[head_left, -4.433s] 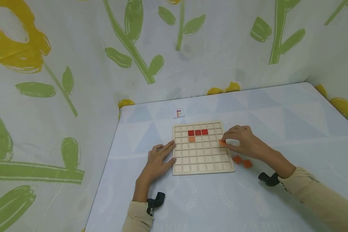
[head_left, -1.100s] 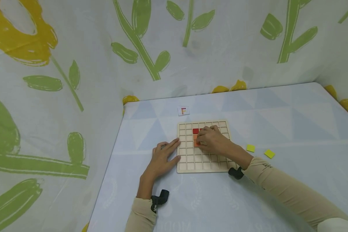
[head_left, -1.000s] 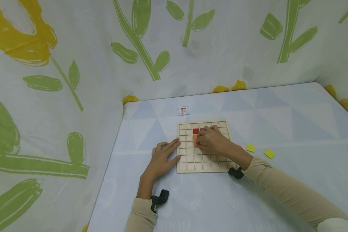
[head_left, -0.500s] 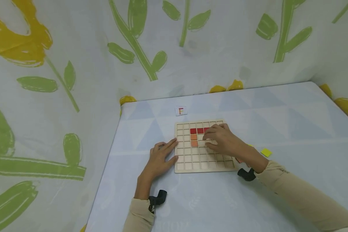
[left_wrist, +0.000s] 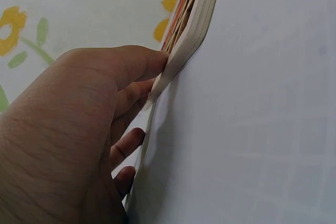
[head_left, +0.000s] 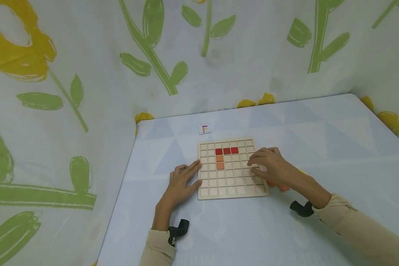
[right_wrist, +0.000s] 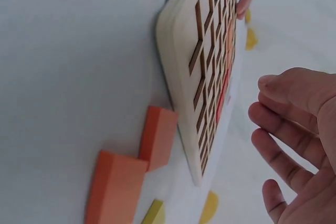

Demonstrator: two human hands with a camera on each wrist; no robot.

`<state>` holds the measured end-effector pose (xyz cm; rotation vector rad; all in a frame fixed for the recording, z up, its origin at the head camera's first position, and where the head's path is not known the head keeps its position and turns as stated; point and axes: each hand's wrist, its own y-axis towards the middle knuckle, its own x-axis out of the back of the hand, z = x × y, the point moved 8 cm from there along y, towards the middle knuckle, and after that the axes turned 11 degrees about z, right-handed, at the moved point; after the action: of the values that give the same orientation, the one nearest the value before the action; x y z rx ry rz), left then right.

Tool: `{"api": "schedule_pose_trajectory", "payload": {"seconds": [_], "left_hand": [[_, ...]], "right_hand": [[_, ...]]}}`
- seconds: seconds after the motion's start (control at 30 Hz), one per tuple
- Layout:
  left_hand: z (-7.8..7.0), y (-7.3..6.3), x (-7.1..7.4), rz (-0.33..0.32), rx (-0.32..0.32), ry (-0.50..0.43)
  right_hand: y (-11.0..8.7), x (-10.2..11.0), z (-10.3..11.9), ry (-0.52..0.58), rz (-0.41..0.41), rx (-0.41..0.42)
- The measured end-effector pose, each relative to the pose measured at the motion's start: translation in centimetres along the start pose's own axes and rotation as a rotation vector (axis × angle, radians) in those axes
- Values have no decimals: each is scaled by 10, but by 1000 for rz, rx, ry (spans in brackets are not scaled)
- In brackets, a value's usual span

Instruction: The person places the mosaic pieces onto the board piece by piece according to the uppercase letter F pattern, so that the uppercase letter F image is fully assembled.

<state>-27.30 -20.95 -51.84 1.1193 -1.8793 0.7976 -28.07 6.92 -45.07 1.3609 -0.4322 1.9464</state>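
A wooden grid board lies on the table, with three red tiles in a row and two orange tiles down from the leftmost red one. At the board's left edge my left hand rests, thumb and fingertips touching the rim; the left wrist view shows the thumb against it. Over the board's right side hovers my right hand, fingers loosely bent and holding nothing. Two loose orange blocks lie beside the board's right edge, partly hidden by that hand in the head view.
A small printed card with a coloured grid pattern lies behind the board. A yellow tile sits past the orange ones, mostly covered by the right wrist in the head view. Flower-printed cloth rises behind and left of the table.
The orange tile my right hand pinched at the board's right side now lies below the first orange one. My right hand has let go and moved back right. The left hand stays put.
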Motion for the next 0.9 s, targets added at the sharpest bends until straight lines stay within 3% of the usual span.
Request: {"api": "schedule_pose_trajectory", "payload": {"seconds": [0.4, 0.9], "left_hand": [[2, 1, 1, 3, 4, -8], [1, 0, 0, 0, -3, 8]], "right_hand": [[-32, 2, -14, 20, -6, -56], [-57, 0, -15, -44, -95, 9]]}}
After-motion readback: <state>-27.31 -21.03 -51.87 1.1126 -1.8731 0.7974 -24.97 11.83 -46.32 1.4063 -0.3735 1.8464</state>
